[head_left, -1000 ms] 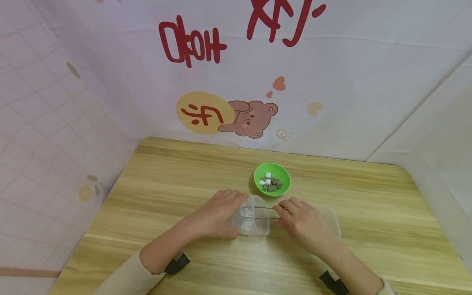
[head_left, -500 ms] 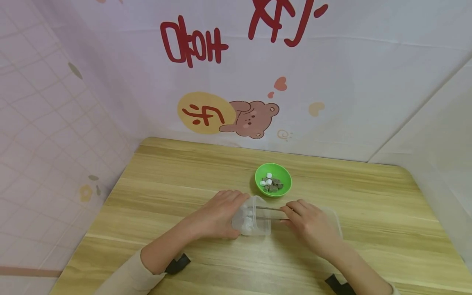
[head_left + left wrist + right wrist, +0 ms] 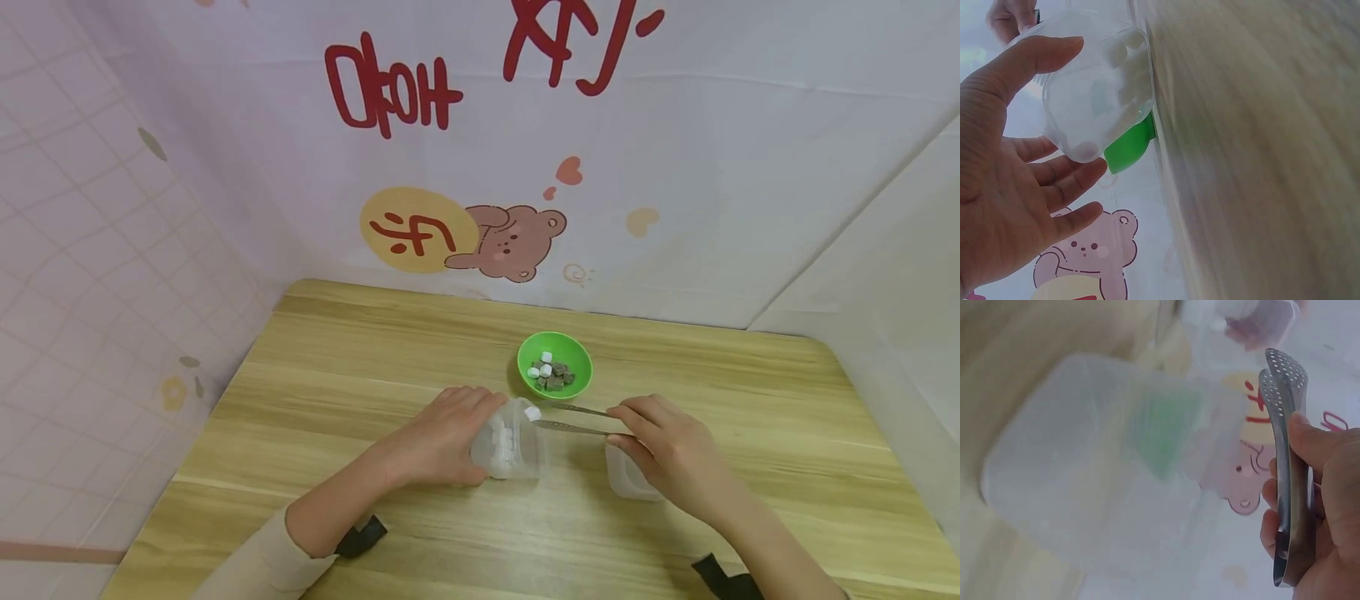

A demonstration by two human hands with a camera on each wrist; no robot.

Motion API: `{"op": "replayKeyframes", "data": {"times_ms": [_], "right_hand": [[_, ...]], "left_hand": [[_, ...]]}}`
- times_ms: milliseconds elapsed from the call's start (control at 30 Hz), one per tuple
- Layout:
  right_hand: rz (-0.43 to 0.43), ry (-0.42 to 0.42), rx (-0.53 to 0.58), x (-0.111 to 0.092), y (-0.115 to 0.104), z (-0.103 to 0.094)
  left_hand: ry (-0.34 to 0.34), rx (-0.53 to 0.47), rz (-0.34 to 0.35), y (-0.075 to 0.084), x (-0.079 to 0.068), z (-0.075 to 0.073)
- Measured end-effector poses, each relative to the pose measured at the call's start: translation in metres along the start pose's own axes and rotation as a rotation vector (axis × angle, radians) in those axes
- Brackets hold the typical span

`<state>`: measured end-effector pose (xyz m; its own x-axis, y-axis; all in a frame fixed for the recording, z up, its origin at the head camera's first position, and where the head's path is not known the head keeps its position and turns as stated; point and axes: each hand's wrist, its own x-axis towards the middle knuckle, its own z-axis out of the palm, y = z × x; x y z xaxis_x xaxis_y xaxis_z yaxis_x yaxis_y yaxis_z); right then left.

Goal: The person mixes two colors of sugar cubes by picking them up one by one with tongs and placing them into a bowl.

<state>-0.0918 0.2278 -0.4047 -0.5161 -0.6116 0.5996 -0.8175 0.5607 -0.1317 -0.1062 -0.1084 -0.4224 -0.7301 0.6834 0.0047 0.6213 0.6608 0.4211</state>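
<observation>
Head view is showing the left hand (image 3: 450, 433) gripping a clear tub (image 3: 525, 462), tipped on its side, its mouth facing three o'clock. At three o'clock from it, the right hand (image 3: 675, 454) is pinching metal tongs (image 3: 573, 428); a white cube (image 3: 532, 413) is showing at their tips, though whether they are clamping it cannot be told. A green bowl (image 3: 577, 350) is sitting at one o'clock. The tub is looking light, flexible and slippery, best held round its base; the tongs, stiff, mid-arm. Red writing (image 3: 384, 108) is covering the wall, not surely readable; no brands are showing.
</observation>
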Motion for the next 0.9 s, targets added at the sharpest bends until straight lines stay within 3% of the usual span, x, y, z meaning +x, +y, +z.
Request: {"op": "replayKeyframes", "data": {"times_ms": [300, 600, 900], "right_hand": [[0.022, 0.032, -0.067, 0.013, 0.022, -0.013], [0.054, -0.004, -0.100, 0.019, 0.044, -0.007], [0.067, -0.007, -0.099, 0.015, 0.047, -0.002]], "left_hand": [[0.001, -0.004, 0.008, -0.001, 0.000, 0.000], [0.002, -0.005, 0.008, -0.002, -0.001, 0.000], [0.008, -0.001, 0.011, -0.002, -0.001, 0.001]]}}
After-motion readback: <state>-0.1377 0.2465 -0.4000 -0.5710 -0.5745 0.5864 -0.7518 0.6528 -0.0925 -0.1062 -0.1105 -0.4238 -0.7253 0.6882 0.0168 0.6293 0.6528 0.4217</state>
